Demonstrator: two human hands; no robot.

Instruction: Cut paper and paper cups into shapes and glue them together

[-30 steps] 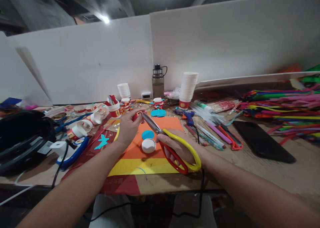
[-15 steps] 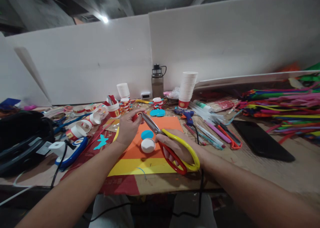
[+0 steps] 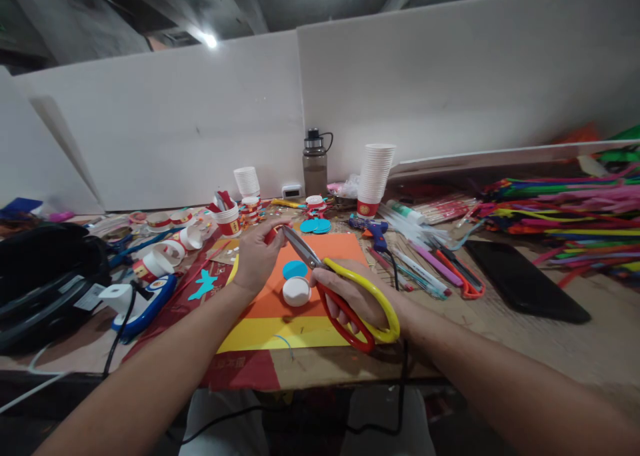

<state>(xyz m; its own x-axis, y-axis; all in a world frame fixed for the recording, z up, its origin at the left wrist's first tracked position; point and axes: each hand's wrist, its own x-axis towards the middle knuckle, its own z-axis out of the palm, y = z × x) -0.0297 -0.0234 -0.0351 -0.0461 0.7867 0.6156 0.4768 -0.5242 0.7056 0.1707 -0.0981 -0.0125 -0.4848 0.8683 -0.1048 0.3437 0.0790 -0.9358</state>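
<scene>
My right hand is wrapped round a pair of scissors with one yellow and one red handle loop. Their blades point away to the left, the tips reaching the fingers of my left hand. That hand is closed in a pinch on a small red piece, mostly covered by the fingers, so its kind is unclear. Beneath the hands lie orange paper and yellow paper. A white round cup base rests on the orange sheet, just in front of a blue paper disc.
Stacked paper cups, a water bottle and more blue discs stand or lie behind. To the right are a glue gun, pens, a phone and pipe cleaners. A power strip sits left.
</scene>
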